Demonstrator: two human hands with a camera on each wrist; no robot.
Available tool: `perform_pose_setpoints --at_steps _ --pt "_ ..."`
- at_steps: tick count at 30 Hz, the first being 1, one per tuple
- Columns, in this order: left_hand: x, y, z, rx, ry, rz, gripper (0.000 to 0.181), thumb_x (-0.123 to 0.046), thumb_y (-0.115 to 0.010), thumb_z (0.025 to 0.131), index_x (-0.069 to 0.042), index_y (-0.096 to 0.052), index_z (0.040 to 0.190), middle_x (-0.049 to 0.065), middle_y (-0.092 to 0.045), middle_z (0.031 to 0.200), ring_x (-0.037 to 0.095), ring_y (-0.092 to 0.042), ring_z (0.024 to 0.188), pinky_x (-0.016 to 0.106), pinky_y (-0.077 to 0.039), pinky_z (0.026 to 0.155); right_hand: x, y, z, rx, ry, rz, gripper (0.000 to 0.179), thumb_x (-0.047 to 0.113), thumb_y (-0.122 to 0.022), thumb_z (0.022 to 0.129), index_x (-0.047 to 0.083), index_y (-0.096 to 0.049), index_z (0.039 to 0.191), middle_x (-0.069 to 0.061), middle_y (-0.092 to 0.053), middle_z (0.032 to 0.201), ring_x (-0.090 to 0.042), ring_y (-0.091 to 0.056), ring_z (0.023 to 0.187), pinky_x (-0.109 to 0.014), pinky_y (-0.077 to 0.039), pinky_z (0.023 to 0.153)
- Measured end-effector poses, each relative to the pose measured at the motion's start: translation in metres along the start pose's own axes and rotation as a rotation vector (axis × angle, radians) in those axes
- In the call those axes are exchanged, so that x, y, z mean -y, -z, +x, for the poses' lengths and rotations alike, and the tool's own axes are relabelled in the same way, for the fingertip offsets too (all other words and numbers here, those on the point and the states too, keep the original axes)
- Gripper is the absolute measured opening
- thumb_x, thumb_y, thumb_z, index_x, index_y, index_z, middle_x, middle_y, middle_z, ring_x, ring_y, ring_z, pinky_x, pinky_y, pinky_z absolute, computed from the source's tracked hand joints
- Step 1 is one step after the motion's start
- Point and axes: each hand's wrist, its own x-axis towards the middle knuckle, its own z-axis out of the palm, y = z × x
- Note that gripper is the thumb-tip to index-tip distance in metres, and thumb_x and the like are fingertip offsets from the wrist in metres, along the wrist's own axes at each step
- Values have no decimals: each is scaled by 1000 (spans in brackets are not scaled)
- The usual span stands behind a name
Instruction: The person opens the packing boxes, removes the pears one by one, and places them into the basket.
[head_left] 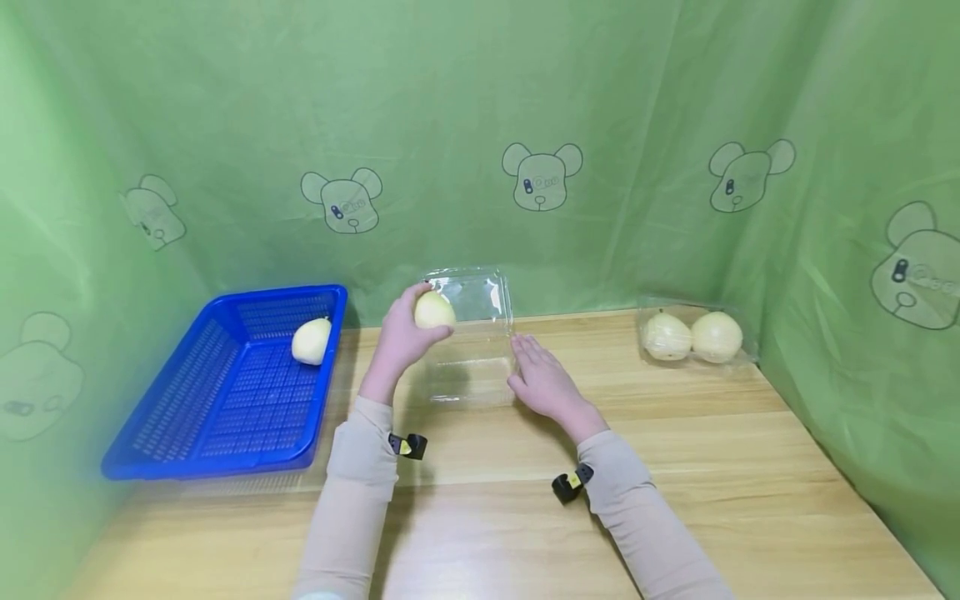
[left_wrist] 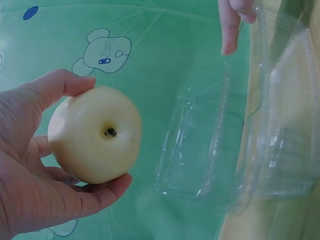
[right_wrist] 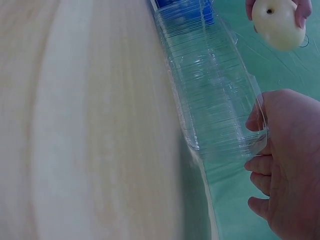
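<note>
Head view: left hand (head_left: pixel 401 337) cups a pale round pear (head_left: pixel 433 310) over the clear plastic clamshell box (head_left: pixel 468 350) — right hand (head_left: pixel 542 379), fingers straight, merely steadies it, so the flimsy box may skid or tip.

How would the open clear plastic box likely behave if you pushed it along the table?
The clear plastic box looks thin and empty, so it is probably light and would slide easily on the smooth wooden table. Its raised lid might make it tip. The right hand touching its edge suggests it needs steadying.
</note>
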Motion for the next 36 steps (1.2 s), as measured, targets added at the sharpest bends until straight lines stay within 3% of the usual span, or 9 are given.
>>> perform_pose_setpoints --at_steps 13,36 --pt "-9 20 2 -8 -11 50 79 -22 -80 74 -18 -43 144 21 -49 138 41 -53 117 58 -51 91 1 0 0 3 1 6 64 28 -42 99 -4 -23 151 -22 -23 159 -38 -21 148 -50 -20 122" --pt "-17 72 5 -93 -20 136 82 -21 -79 73 -18 -42 145 21 -46 143 42 -49 124 62 -48 95 0 1 0 -10 6 5 64 27 -42 99 -6 -24 150 -22 -24 159 -39 -22 148 -50 -20 122"
